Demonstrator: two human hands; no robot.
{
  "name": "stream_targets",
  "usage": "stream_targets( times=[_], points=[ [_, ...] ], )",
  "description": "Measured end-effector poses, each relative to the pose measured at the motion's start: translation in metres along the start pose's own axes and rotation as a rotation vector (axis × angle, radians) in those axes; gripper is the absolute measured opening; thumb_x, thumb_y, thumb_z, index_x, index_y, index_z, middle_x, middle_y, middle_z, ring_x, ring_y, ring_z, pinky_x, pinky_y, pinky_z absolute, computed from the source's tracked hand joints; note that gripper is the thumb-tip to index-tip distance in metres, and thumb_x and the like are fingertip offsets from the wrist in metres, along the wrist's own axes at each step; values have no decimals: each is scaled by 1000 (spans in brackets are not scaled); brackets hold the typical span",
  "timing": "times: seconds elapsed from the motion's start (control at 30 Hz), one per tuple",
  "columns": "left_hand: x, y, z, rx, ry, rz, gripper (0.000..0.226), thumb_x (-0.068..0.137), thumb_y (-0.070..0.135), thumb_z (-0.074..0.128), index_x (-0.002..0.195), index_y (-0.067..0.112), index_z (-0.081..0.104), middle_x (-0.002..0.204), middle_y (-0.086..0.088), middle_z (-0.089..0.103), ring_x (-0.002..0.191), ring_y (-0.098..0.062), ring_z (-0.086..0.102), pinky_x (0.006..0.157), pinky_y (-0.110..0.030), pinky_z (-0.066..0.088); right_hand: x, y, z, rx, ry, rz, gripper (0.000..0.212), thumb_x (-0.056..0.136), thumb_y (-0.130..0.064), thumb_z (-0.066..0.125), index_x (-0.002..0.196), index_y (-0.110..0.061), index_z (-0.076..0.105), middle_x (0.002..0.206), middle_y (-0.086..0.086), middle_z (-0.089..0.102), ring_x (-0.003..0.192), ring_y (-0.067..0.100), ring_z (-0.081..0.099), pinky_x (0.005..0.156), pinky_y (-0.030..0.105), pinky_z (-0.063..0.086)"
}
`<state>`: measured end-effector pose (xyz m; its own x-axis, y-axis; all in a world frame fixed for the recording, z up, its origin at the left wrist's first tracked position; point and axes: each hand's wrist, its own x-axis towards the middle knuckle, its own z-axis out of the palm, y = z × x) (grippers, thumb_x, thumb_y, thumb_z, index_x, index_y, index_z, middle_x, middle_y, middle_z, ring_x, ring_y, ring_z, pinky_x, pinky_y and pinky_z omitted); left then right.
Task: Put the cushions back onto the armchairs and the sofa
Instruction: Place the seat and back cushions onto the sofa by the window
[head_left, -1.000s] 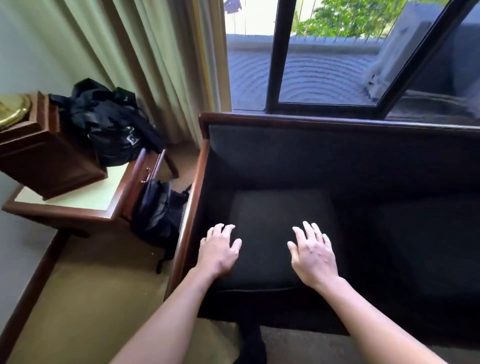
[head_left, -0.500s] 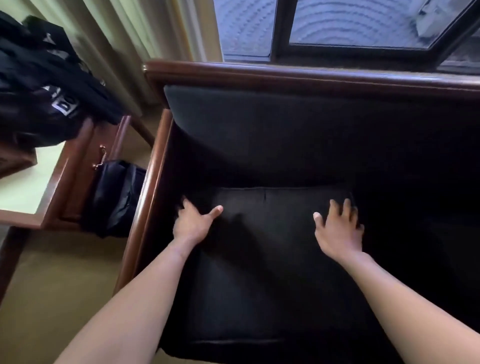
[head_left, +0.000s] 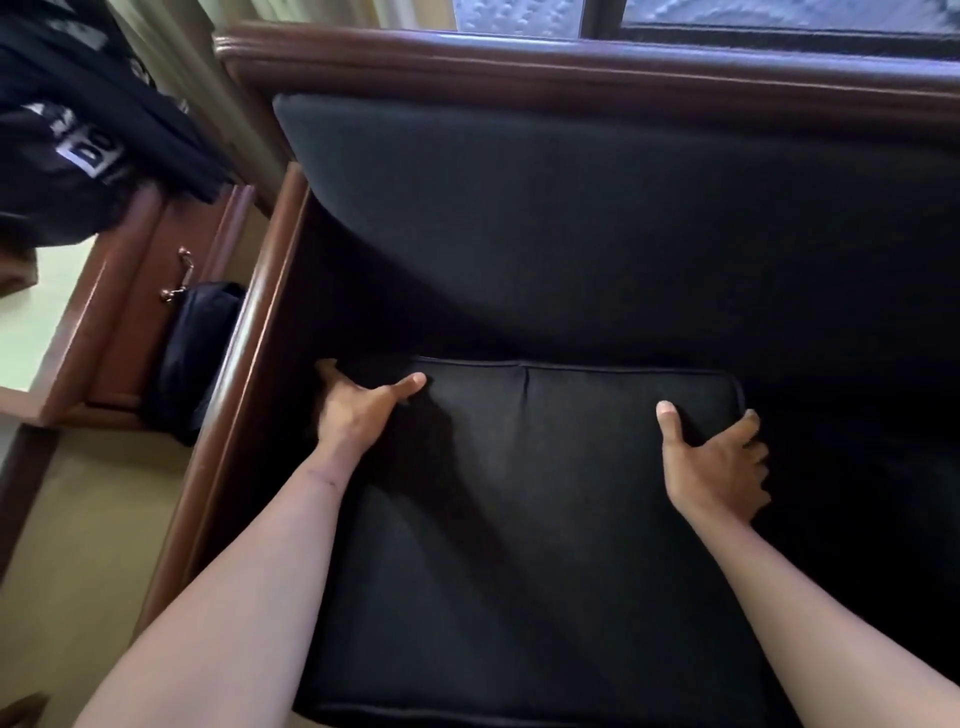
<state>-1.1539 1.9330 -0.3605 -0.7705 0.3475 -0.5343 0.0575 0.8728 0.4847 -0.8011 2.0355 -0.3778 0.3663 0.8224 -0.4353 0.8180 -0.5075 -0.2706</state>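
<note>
I see plain black seat cushion, black backrest, reddish-brown wood frame, black bag with white label, pale green tabletop, olive floor.

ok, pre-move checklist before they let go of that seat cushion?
1. Both hands on the seat cushion: ok. The left hand is at its back left corner, the right hand at its back right corner.
2. Back edge against the backrest: cannot tell, the gap is in shadow.
3. Left side snug to the wooden arm: cannot tell, too dark.
4. Front edge in line with the seat front: cannot tell, at the edge of the view.
5. Cushion top flat: ok.
</note>
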Motion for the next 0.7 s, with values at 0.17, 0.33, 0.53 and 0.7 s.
stream_targets(
  times=[0.17, 0.33, 0.53, 0.7],
  points=[
    [-31, 9, -13, -12, 120, 24, 113, 58, 69, 91, 144, 21, 37, 133, -13, 63, 126, -39, 60, 107, -47, 48, -22, 9, -21, 126, 84, 14, 108, 82, -78, 56, 156, -12, 16, 150, 29, 39, 132, 49, 44, 107, 65, 33],
    [-80, 37, -45, -84, 207, 98, 99, 64, 84, 77, 140, 33, 39, 143, -17, 51, 134, -41, 50, 115, -59, 35, -61, 9, -68, 298, 217, -19, 111, 79, -82, 57, 153, -10, 18, 142, 29, 42, 126, 47, 44, 104, 63, 32],
    [-138, 90, -108, -335, 247, 231, 73, 72, 85, 70, 130, 45, 51, 129, -3, 47, 117, -27, 50, 115, -46, 38, -99, 2, -148, 603, 310, -113, 118, 71, -86, 57, 151, -9, 17, 149, 22, 37, 135, 43, 40, 114, 58, 32],
    [-185, 93, -141, -242, 204, 372, 68, 83, 62, 78, 143, 43, 51, 127, -2, 46, 113, -23, 50, 111, -37, 37, -133, 29, -192, 749, 261, -229, 118, 67, -80, 61, 151, -9, 18, 155, 12, 34, 142, 28, 37, 110, 25, 24]
  ],
)
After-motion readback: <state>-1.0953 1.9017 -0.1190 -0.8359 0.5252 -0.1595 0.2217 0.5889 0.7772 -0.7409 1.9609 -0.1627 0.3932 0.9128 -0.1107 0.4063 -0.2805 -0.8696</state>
